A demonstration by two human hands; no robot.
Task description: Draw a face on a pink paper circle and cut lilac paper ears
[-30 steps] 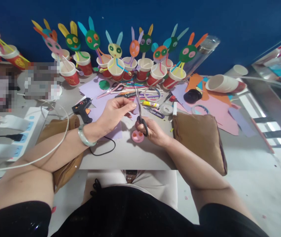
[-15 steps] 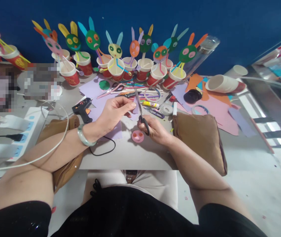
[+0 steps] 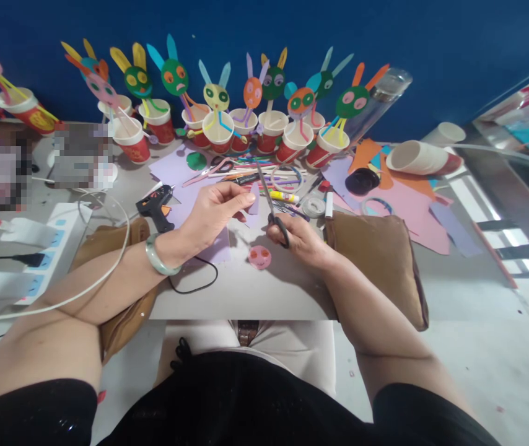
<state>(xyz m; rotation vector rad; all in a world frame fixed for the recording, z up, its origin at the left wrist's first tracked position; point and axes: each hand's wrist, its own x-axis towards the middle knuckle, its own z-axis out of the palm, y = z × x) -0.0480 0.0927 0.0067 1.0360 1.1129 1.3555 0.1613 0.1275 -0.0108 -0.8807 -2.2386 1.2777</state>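
My left hand [image 3: 225,210] is closed in a pinch on a small purple paper piece [image 3: 254,199], which sticks up past the fingertips. To the right of it, my right hand [image 3: 299,238] grips the black handles of the scissors [image 3: 271,204]. Their blades point up and away, a little apart from the purple piece. Below and between the hands, a pink paper face [image 3: 260,256] with orange eyes lies flat on the grey table [image 3: 246,297].
Red cups [image 3: 218,133] with paper rabbit figures line the blue wall. Pipe cleaners, a glue stick [image 3: 284,196] and tape [image 3: 313,207] lie mid-table. A glue gun [image 3: 155,207] is at left, a brown cushion [image 3: 371,266] at right, a power strip [image 3: 55,248] far left.
My right hand and the scissors have moved slightly right, away from the purple piece, which shows more clearly now. My left hand has hardly moved.
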